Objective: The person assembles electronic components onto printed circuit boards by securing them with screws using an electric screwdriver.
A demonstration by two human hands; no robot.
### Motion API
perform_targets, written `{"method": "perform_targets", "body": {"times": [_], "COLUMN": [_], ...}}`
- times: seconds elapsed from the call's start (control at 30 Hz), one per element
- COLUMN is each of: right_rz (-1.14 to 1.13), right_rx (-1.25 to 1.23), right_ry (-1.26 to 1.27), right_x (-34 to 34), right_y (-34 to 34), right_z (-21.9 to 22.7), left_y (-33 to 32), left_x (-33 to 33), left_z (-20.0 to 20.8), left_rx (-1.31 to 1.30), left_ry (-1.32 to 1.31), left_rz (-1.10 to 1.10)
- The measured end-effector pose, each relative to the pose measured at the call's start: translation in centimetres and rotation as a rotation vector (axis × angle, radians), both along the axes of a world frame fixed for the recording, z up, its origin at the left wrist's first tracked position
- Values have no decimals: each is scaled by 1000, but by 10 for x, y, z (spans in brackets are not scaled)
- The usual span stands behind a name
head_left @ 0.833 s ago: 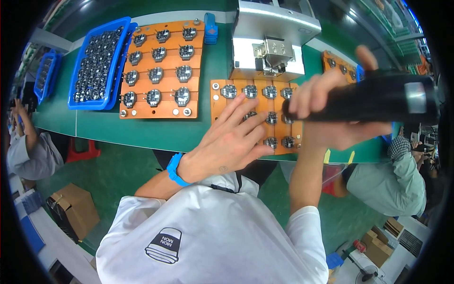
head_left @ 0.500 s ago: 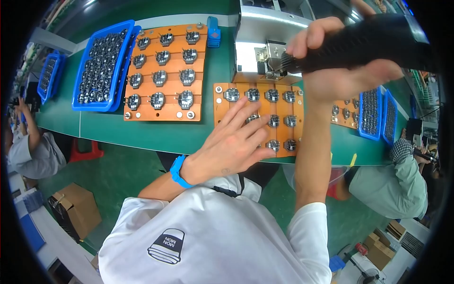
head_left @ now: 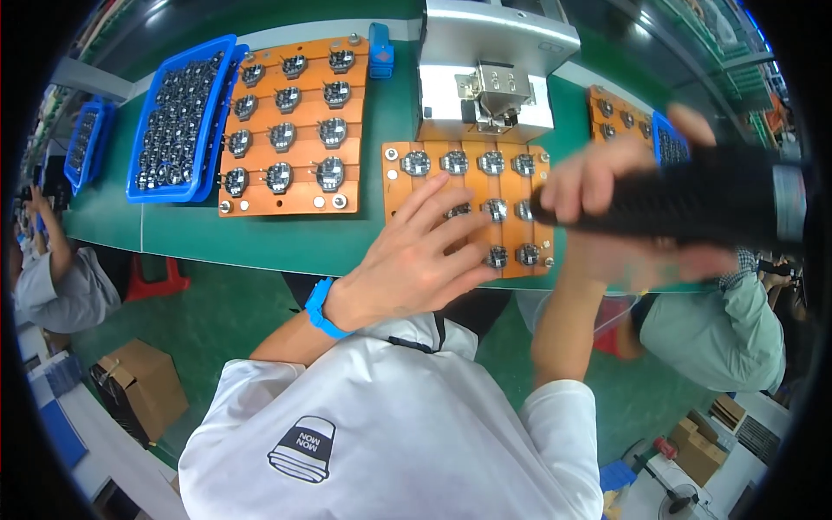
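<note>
Plate [head_left: 396,194] with round modules [head_left: 491,162], one o'clock; left hand [head_left: 422,260] spread over it, right hand [head_left: 608,167] wrapped round dark tool [head_left: 693,201] (blurred), near three o'clock. Best: brace plate, set tool square to modules.

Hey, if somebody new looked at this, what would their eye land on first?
Probably the thick black cylindrical tool, blurred in the person's right hand at the picture's right. Next, at centre, the left hand, wearing a bright blue wristband, spreads over a rectangular orange board set with small round black-and-silver parts. Behind that board, at top centre, stands a boxy silver metal machine.
</note>
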State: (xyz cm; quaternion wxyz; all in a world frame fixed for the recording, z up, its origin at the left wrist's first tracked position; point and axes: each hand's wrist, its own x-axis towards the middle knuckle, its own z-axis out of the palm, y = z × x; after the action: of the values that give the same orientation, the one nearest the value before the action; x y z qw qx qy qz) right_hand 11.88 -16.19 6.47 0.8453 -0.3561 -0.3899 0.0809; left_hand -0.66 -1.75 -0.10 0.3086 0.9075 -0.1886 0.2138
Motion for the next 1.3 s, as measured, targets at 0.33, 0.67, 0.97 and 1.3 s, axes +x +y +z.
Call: {"method": "perform_targets", "body": {"times": [0.33, 0.67, 0.97, 1.3], "right_rz": [-119, -47, -64, -137], "right_rx": [-98, -64, -39, -50], "right_ry": [42, 35, 24, 98], "right_x": [-33, -31, -35, -40], "right_y": [-31, -30, -32, -27], "right_z": [-35, -51, -52, -52], "left_y": [2, 1, 0, -4], "left_x": [1, 1, 1, 2], "left_z": [-1, -2, 1, 1], "left_rx": [57, 34, 49, 81], "left_ry": [39, 35, 43, 45], "left_rz": [-153, -150, -160, -153]}}
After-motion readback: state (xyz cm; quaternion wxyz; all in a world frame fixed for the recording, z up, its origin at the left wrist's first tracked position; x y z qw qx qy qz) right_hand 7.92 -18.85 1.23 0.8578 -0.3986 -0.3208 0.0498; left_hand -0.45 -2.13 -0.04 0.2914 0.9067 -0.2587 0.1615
